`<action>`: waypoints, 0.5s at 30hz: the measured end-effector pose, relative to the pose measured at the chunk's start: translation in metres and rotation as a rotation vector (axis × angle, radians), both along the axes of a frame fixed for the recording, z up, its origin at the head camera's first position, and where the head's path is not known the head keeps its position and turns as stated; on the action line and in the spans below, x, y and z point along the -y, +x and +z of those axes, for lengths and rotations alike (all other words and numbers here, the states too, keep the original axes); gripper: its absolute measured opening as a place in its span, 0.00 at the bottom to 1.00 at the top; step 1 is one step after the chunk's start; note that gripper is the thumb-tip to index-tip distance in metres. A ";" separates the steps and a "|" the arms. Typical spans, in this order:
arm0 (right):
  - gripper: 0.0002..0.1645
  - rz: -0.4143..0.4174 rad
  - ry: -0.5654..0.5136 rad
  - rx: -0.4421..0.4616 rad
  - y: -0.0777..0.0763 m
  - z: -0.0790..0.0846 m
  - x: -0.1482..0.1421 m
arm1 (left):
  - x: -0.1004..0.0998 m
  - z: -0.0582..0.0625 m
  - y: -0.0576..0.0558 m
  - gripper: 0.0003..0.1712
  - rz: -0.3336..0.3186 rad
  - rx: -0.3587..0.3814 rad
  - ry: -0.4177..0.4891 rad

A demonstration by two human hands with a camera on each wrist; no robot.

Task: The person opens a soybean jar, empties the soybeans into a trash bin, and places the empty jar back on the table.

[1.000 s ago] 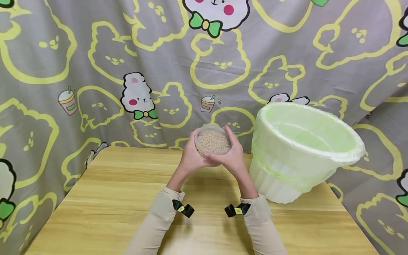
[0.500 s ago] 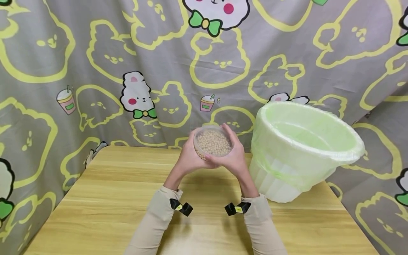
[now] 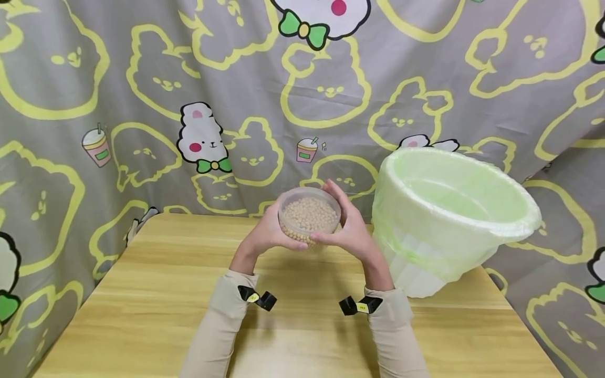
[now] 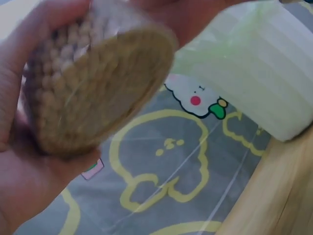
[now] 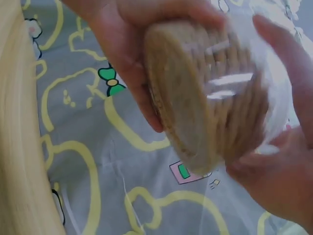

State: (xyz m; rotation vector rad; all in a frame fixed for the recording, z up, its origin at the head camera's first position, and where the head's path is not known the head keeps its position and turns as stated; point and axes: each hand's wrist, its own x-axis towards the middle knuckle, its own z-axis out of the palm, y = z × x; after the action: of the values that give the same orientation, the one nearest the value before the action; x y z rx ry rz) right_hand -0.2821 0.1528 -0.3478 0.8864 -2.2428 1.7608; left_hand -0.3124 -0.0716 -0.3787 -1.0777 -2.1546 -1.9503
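Note:
A clear round plastic jar (image 3: 309,214), filled with small beige beans, is held above the table with its lid side tilted toward me. My left hand (image 3: 268,231) grips its left side, thumb along the front. On the other side, my right hand (image 3: 352,231) holds it with the thumb at the front edge and fingers reaching up behind. Slightly blurred, the jar's bottom (image 4: 112,93) faces the left wrist view. In the right wrist view the right hand (image 5: 279,181) surrounds the lid end, one finger partly lifted off the jar (image 5: 210,103).
A white ribbed bin (image 3: 416,273) lined with a pale green bag stands on the right of the wooden table (image 3: 142,310), close to my right hand. A grey patterned curtain (image 3: 255,94) hangs behind the table.
Both hands have shifted slightly left and toward me with the jar. They sit a little farther apart, and the right fingers have loosened around its side. The bin stays put.

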 end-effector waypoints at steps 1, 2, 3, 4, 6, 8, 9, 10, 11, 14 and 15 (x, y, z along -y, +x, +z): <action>0.71 -0.041 -0.003 0.010 0.002 0.000 0.003 | -0.002 0.000 0.002 0.70 0.058 0.002 -0.008; 0.71 -0.087 -0.001 0.015 0.004 0.001 0.006 | -0.005 -0.001 0.004 0.70 0.115 0.006 -0.024; 0.71 -0.139 0.009 0.012 0.005 0.000 0.010 | -0.008 -0.001 0.005 0.71 0.158 0.006 -0.043; 0.71 -0.186 0.018 0.010 0.006 -0.001 0.013 | -0.010 -0.002 0.006 0.72 0.190 0.007 -0.064; 0.71 -0.244 0.047 -0.004 0.007 -0.002 0.017 | -0.013 -0.003 0.006 0.73 0.210 0.001 -0.097; 0.70 -0.240 0.081 -0.041 0.005 -0.004 0.016 | -0.012 -0.004 0.004 0.71 0.163 0.008 -0.099; 0.71 -0.209 0.081 -0.060 0.004 -0.004 0.014 | -0.010 -0.004 0.003 0.71 0.121 0.009 -0.091; 0.72 -0.164 0.078 -0.078 0.003 -0.003 0.011 | -0.008 -0.004 0.001 0.70 0.075 0.014 -0.080; 0.73 -0.116 0.078 -0.091 0.002 -0.002 0.008 | -0.006 -0.005 0.000 0.68 0.027 0.016 -0.070; 0.74 -0.028 0.098 -0.106 0.001 0.000 0.001 | -0.002 -0.007 -0.003 0.67 -0.072 0.036 -0.042; 0.73 -0.029 0.108 -0.100 0.001 0.001 0.000 | -0.002 -0.008 -0.004 0.67 -0.075 0.041 -0.037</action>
State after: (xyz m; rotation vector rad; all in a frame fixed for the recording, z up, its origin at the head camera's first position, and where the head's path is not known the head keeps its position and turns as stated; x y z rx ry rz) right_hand -0.2810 0.1529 -0.3470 0.9353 -2.2920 1.5597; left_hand -0.3161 -0.0698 -0.3870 -1.1505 -2.2101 -1.9881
